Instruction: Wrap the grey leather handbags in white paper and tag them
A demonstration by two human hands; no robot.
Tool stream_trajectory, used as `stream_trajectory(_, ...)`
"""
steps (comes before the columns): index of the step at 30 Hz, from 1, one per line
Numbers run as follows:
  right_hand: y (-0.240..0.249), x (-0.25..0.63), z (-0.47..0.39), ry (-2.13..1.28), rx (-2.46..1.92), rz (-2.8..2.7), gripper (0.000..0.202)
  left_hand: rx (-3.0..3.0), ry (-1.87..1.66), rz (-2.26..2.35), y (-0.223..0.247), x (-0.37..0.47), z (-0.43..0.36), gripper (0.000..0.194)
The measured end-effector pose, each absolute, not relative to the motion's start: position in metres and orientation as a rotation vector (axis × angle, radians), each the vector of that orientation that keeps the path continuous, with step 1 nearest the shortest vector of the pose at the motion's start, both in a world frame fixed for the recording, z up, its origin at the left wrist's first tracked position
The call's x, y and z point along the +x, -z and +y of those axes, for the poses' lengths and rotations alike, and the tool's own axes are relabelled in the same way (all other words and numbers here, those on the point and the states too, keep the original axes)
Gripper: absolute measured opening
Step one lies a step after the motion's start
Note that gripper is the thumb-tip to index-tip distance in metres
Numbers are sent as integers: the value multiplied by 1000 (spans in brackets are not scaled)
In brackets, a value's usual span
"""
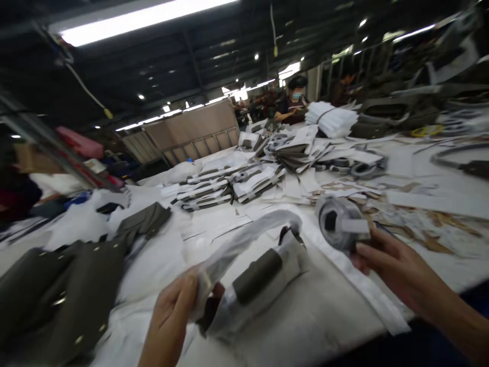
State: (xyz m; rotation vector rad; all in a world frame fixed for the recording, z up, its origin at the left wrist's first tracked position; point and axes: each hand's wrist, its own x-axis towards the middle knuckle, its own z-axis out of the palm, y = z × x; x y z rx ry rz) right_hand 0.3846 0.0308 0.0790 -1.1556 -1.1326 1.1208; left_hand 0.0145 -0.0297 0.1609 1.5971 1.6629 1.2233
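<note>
My left hand (178, 300) pinches one end of a looped bag strap (248, 239) wrapped in whitish, see-through paper. Below this loop, a second wrapped length has a dark olive pad (256, 275) around its middle, and dark ends show at both sides. In my right hand (393, 267) is a grey roll of tape (336, 224), raised above the table with its dark core facing left. A pale block or flap sits on the roll near my fingertips; blur hides what it is. The roll and the strap are apart.
Olive fabric pieces with metal studs (76, 285) lie at the left. Stacked fabric and paper parts (260, 178) pile up mid-table (324, 316). A tied white bundle (331, 120) stands behind them, near another person (294, 104). Paper and brown scraps (435, 229) spread at the right.
</note>
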Motion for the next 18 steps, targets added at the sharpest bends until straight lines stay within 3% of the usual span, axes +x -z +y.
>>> stream_trajectory(3,-73,335,-20,-1444,-1073,-1368,34,1625,-1076,1530,-177,11,-32,57)
stream_trajectory(5,-72,304,-37,-1470,-1043,-1494,37,1645,-1029,1472,-187,10,-28,53)
stream_trajectory(12,-95,217,-25,-797,-1066,-1631,27,1583,-973,1368,-202,22,-21,44)
stream_trajectory(18,-99,182,-14,-646,-1017,-1636,25,1712,-824,1345,-201,18,-18,49)
